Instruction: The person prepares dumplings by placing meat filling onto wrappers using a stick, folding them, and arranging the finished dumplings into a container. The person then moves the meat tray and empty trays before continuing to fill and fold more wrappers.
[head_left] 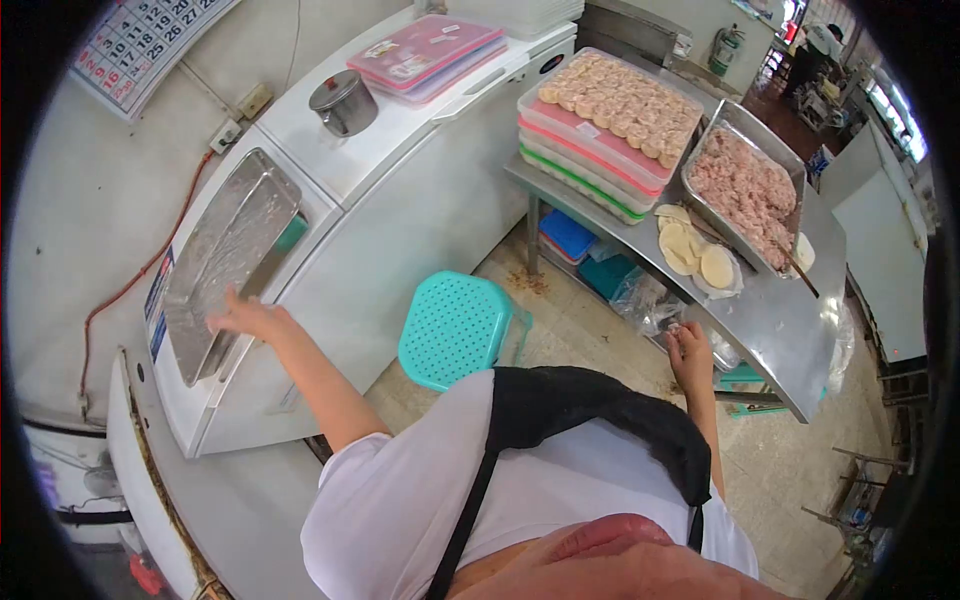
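Observation:
My left hand (247, 316) reaches out over the near side of a large metal tray (215, 245), its fingers apart and holding nothing. Whitish smears streak the tray's inside. Low beside the steel table (765, 335), my right hand (690, 357) has its fingers curled together. A small pinkish bit shows at those fingertips, and I cannot tell what it is. On the table, a deep metal pan (740, 190) of minced meat with a stick in it stands behind a pile of round dough wrappers (690, 250). Rows of filled dumplings (620, 105) top stacked plastic containers (580, 180).
White chest freezers (400, 200) run along the wall, carrying a lidded metal pot (343, 103) and pink-lidded containers (428, 50). A turquoise plastic stool (455, 330) stands between freezer and table. Plastic bags (645, 300) and a blue container (567, 232) sit under the table.

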